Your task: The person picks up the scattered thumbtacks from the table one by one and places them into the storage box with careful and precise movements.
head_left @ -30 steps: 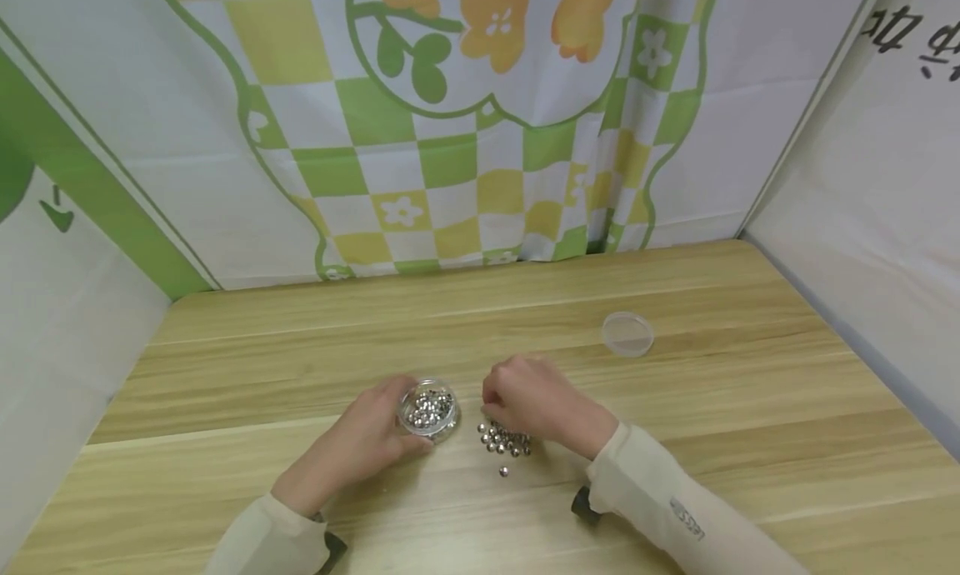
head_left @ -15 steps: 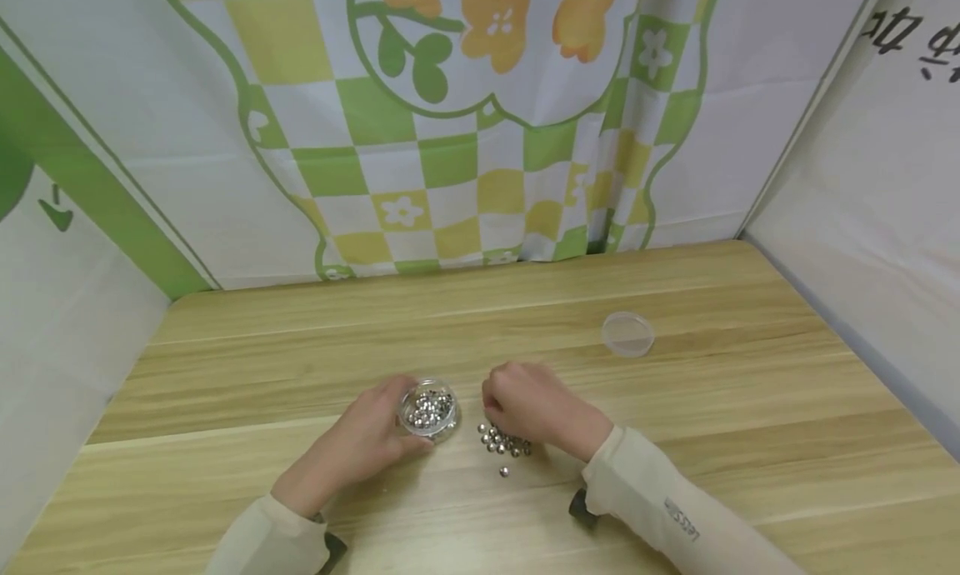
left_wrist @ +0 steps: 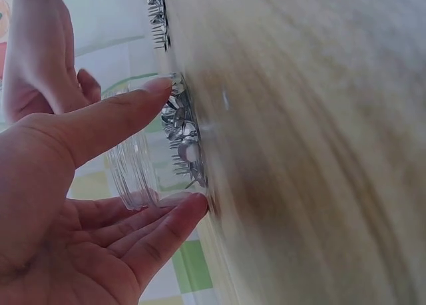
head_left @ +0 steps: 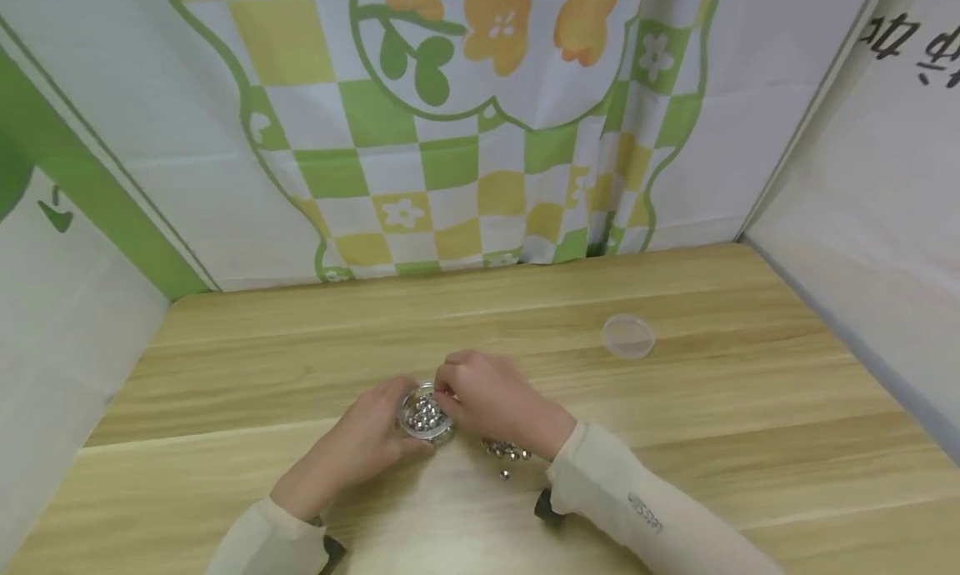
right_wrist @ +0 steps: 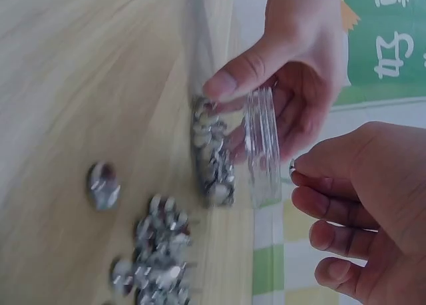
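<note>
My left hand (head_left: 363, 437) holds a clear round plastic jar (left_wrist: 130, 168) upright on the table, thumb on one side and fingers on the other. Silver dome-headed thumbtacks (head_left: 425, 415) lie in the bottom of the jar. My right hand (head_left: 487, 396) is at the jar's open mouth, on its right side. Between its thumb and forefinger it pinches a thumbtack (right_wrist: 292, 166), of which only a sliver shows in the right wrist view. A pile of loose thumbtacks (right_wrist: 163, 262) lies on the table to the right of the jar, partly under my right forearm in the head view.
A single thumbtack (head_left: 505, 475) lies just in front of the pile. A clear round lid (head_left: 628, 337) rests flat on the wooden table (head_left: 315, 333), farther back to the right. Behind the table hangs a checked cloth (head_left: 450, 158), with white panels at both sides.
My right hand was down at the pile of thumbtacks. It has moved left to the jar's mouth with a thumbtack pinched. The left hand and jar stay in place.
</note>
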Tool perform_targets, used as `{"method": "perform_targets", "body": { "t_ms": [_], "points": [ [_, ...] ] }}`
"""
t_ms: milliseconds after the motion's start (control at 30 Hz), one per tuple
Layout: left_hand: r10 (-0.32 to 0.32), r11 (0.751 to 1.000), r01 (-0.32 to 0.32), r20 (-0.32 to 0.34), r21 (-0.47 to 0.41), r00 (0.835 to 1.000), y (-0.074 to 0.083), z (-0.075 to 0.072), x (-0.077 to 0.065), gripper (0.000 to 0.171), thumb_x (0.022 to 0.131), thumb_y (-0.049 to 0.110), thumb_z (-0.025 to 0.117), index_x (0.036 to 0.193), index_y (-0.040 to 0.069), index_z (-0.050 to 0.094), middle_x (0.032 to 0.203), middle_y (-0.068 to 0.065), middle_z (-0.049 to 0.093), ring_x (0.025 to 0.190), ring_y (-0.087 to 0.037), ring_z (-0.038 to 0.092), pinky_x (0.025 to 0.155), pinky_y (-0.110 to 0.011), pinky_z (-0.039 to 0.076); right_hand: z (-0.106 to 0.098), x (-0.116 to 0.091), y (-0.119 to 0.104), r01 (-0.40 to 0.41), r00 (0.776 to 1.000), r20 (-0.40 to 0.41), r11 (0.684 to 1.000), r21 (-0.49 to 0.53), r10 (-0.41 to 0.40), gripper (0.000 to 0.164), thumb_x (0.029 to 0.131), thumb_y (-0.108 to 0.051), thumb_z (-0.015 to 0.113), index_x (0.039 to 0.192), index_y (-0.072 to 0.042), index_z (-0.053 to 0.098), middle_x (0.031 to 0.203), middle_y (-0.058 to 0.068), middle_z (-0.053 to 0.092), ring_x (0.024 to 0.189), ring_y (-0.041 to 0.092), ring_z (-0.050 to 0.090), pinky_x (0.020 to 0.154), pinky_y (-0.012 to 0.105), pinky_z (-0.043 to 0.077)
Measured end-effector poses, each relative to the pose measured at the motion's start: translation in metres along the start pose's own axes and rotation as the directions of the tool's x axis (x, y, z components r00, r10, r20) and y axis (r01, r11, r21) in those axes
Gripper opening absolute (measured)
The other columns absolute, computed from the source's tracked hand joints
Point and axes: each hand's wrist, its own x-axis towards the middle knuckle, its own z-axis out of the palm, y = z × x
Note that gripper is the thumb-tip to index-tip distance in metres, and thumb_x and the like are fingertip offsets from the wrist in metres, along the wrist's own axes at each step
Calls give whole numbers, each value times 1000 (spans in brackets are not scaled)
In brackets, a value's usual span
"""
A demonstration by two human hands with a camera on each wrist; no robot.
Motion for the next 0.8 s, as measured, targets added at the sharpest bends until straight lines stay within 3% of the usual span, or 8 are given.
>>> {"method": "perform_targets", "body": {
  "t_ms": [133,300,567,800],
  "points": [
    [5,1000,-5,-1,4,1000,-2,0,-1,67,61,19,89,115,-6,57,104,-15,66,93,-28,64,82,-49,59,4,9,-6,22,1000,-6,1000,4,-22,10,88,-20,67,85,-13,74,80,-4,70,67,7,58,54,21,55],
    [-2,1000,2,4,-4,1000,0,-2,0,71,63,21,88,121,-5,56,111,-18,67,100,-31,63,88,-52,57,3,15,-8,19,1000,11,1000,9,-19,13,89,-24,68,91,-14,76,82,-4,70,69,8,59,55,25,57],
    [-28,1000,28,11,7,1000,6,-2,1,70,62,21,89,117,-6,56,107,-18,67,96,-31,64,86,-52,58,-4,8,1,26,1000,4,1000,-8,-26,11,88,-20,67,90,-13,75,84,-2,71,72,9,61,59,26,59],
    [-64,998,63,12,17,998,7,-3,0,71,60,19,89,117,-7,56,108,-20,66,97,-35,64,88,-54,56,-16,-7,13,-21,1000,20,1000,-11,21,9,87,-18,68,88,-13,75,84,-1,71,73,11,62,59,29,59]
  ]
}}
